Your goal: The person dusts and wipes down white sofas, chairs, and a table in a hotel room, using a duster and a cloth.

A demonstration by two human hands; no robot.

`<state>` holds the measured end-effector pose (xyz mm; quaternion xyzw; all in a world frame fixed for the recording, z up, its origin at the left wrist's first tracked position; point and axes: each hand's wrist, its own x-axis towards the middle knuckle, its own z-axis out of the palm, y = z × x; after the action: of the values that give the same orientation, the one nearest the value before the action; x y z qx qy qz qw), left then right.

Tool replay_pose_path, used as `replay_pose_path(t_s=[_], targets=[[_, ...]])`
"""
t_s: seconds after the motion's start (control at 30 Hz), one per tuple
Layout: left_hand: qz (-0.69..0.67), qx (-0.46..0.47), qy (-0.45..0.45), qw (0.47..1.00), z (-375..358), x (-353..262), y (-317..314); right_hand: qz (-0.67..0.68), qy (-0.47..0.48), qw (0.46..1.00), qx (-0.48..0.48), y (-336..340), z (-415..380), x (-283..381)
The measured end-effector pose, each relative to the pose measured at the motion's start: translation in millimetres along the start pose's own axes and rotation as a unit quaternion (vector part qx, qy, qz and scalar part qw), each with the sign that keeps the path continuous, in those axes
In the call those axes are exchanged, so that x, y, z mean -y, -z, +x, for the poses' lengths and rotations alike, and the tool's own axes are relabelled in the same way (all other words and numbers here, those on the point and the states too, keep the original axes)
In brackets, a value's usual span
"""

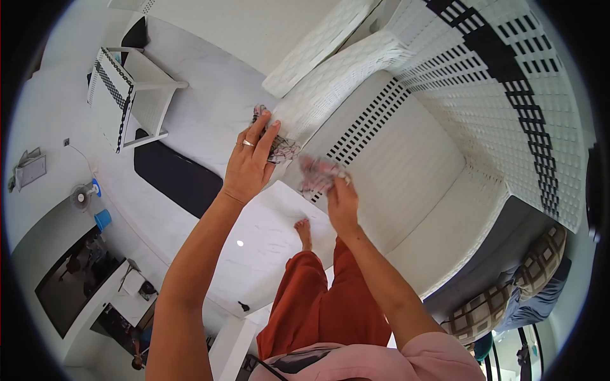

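Note:
My left hand [249, 166], with a ring on one finger, has a bunched patterned cloth [283, 152] under its fingers and palm, at the front end of the white woven armrest [340, 79]. A second piece of similar cloth [321, 174], pinkish and smeared by motion, is gripped in my right hand [344, 202]. That hand is over the front edge of the chair seat [406, 159], which is pale with a band of black dashes. Whether the two pieces of cloth are joined cannot be made out.
The chair's tall woven back [502, 82] rises on the right. Another pale woven seat [222, 28] lies at the top. A white side table [143, 95] and a dark mat [178, 174] are on the left. Checked cushions [489, 311] rest at lower right. My bare foot [304, 233] is on the floor.

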<state>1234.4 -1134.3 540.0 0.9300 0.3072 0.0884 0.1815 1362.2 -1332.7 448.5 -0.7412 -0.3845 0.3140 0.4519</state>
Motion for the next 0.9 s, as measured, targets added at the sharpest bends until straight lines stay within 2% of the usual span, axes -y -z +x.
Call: replay_pose_path(t_s=[0.03,0.1,0.17,0.23,0.4,0.5,0.63,0.67,0.7,0.77,0.83,0.87,0.9], targets=[[-0.020,0.004,0.023,1.000,-2.6,1.3,-0.6,0.014,0.039,0.997,-0.061,20.0,43.0,23.9],[-0.039,-0.003,0.042,0.998,-3.2,3.3,1.7,0.019,0.138,0.982,-0.123,45.6,117.3,59.9],[-0.031,0.001,0.031,0.999,-2.9,4.8,3.1,-0.054,0.209,0.962,-0.168,51.8,186.0,69.1],[-0.027,0.003,0.030,0.999,-6.0,5.5,6.9,-0.294,0.218,0.915,-0.171,43.0,233.7,61.4],[-0.051,0.023,0.029,0.998,-1.7,5.8,9.9,-0.343,0.218,0.901,-0.154,21.2,228.4,54.2],[-0.063,0.029,0.031,0.997,-4.8,9.1,13.3,-0.300,0.218,0.922,-0.111,-3.7,186.4,77.7],[-0.101,-0.038,0.026,0.994,-12.7,18.2,5.7,-0.292,0.171,0.937,-0.089,-35.2,146.2,96.1],[-0.181,-0.109,0.145,0.967,-16.2,21.4,4.7,-0.301,0.163,0.938,-0.062,-42.0,133.6,102.8],[-0.258,-0.175,0.260,0.914,-20.7,26.6,-0.2,-0.310,0.154,0.938,-0.035,-50.1,119.5,109.3],[-0.408,-0.248,0.431,0.765,-54.2,55.3,-22.6,-0.290,0.148,0.945,0.013,-79.4,72.6,125.2],[-0.368,-0.249,0.430,0.786,-108.9,78.4,-19.6,-0.300,0.141,0.933,0.143,-100.2,14.5,153.6],[-0.364,-0.221,0.433,0.795,-133.5,87.3,-2.9,-0.302,0.142,0.932,0.141,-103.5,8.8,157.9],[-0.358,-0.189,0.435,0.804,-158.9,95.8,17.4,-0.309,0.184,0.922,0.145,-106.4,1.1,153.7]])
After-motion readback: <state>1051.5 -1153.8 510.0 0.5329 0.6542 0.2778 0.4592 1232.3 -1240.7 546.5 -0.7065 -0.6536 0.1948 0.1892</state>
